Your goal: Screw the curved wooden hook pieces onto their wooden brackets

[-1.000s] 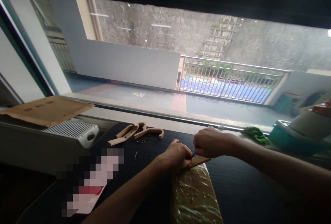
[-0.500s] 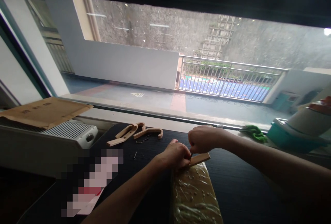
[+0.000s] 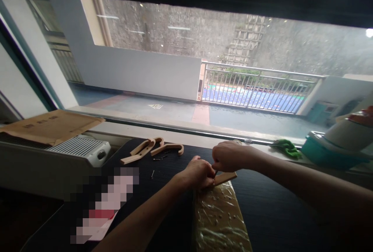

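Note:
My left hand [image 3: 201, 175] is closed on a pale wooden hook [image 3: 225, 178], pressing it onto the far end of a box wrapped in clear tape [image 3: 220, 217]. The hook's straight end sticks out to the right; its other end is hidden by my fingers. Right above it, my right hand [image 3: 224, 157] forms a fist around a tool whose thin dark shaft [image 3: 215, 173] points down at the wood. The fist hides the handle. Several small holes or dots mark the box top.
More wooden hooks [image 3: 167, 150] lie at the table's far edge, with loose screws [image 3: 152, 174] near them. A blurred-out pinkish sheet [image 3: 113, 201] lies at left. A brown envelope [image 3: 52, 126] rests on a white heater. Right: a green cloth [image 3: 287, 149] and a teal basket [image 3: 317, 151] by the window.
Both hands stay in nearly the same place, the tool's shaft still between them. No object has visibly moved.

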A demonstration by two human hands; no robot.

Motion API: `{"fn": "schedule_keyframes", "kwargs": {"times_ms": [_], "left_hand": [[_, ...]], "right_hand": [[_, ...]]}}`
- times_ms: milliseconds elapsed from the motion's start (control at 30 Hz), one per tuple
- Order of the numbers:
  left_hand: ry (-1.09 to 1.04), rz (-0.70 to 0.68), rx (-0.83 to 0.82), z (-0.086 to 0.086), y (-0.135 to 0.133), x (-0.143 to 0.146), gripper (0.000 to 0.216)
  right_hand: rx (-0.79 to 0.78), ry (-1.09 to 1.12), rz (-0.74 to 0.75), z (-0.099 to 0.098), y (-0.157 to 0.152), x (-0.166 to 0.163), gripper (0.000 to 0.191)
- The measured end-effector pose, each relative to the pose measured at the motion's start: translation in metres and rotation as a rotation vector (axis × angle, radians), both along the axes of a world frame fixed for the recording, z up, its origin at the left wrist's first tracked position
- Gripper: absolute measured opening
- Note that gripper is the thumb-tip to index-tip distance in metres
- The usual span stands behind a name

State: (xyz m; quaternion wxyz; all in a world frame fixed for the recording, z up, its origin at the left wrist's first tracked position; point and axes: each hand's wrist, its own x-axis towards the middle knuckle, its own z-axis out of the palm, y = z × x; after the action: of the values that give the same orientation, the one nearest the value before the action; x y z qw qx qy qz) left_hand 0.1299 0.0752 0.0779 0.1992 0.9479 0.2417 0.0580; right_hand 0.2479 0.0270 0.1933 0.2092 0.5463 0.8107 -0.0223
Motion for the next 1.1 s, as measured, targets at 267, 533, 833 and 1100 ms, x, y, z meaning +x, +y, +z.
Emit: {"fn": "schedule_keyframes", "kwargs": {"times_ms": [267, 533, 833, 1100], "left_hand": [[-0.027, -0.016, 0.009, -0.001, 0.001, 0.000, 0.013], [-0.008, -0.009, 0.025, -0.001, 0.001, 0.000, 0.013], [-0.014, -0.011, 0.026, -0.001, 0.001, 0.000, 0.013], [0.012, 0.008, 0.003, 0.003, -0.001, 0.000, 0.014]], "right_hand": [[-0.060, -0.041, 0.113, 0.011, -0.003, -0.006, 0.017], [-0.054, -0.050, -0.032, 0.004, 0.005, -0.003, 0.026], [-0.062, 0.024, 0.051, 0.010, -0.003, -0.004, 0.018], [-0.009, 0.037, -0.027, 0.010, -0.005, 0.000, 0.019]]}}
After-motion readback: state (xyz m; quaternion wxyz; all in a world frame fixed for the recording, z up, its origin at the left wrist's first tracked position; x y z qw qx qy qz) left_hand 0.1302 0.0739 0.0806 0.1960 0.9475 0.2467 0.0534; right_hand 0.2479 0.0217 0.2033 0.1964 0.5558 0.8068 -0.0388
